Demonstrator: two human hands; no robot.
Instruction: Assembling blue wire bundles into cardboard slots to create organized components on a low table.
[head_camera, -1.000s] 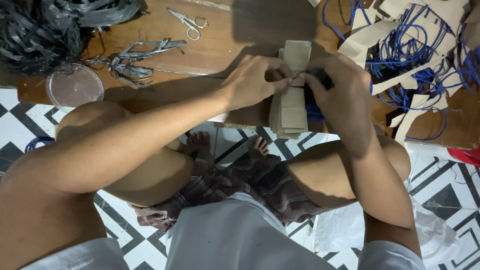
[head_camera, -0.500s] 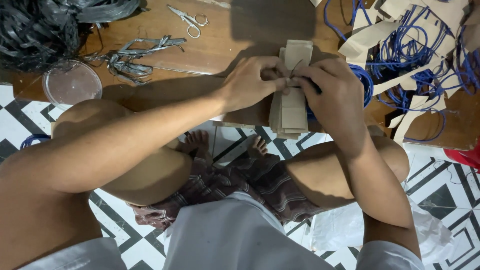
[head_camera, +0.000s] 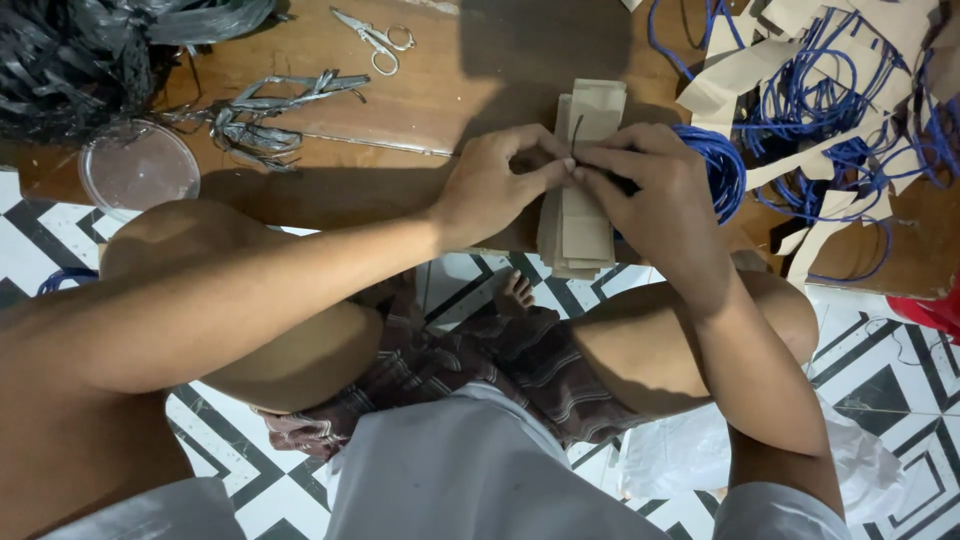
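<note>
Brown paper stack (head_camera: 583, 215) sits at the bench (head_camera: 400, 110) edge with left hand (head_camera: 495, 185) and right hand (head_camera: 650, 190) both pinching a thin dark tie (head_camera: 576, 133) over it, so I'd keep that tie taut and centred while cinching

A stack of flat tan paper packets (head_camera: 583, 215), long and rectangular like folded bags, is lying on the brown wooden board (head_camera: 420, 95) at the middle, its lower end reaching past the board's near edge. The left hand (head_camera: 497, 185) and right hand (head_camera: 655, 190) are resting on its upper half, fingertips meeting over a thin dark strand (head_camera: 576, 133) at the stack's top. More tan paper pieces (head_camera: 800, 50), cut into strips and tangled with blue cord (head_camera: 830, 105), are lying in a heap at the upper right. No labels, signs or screens are showing.
</note>
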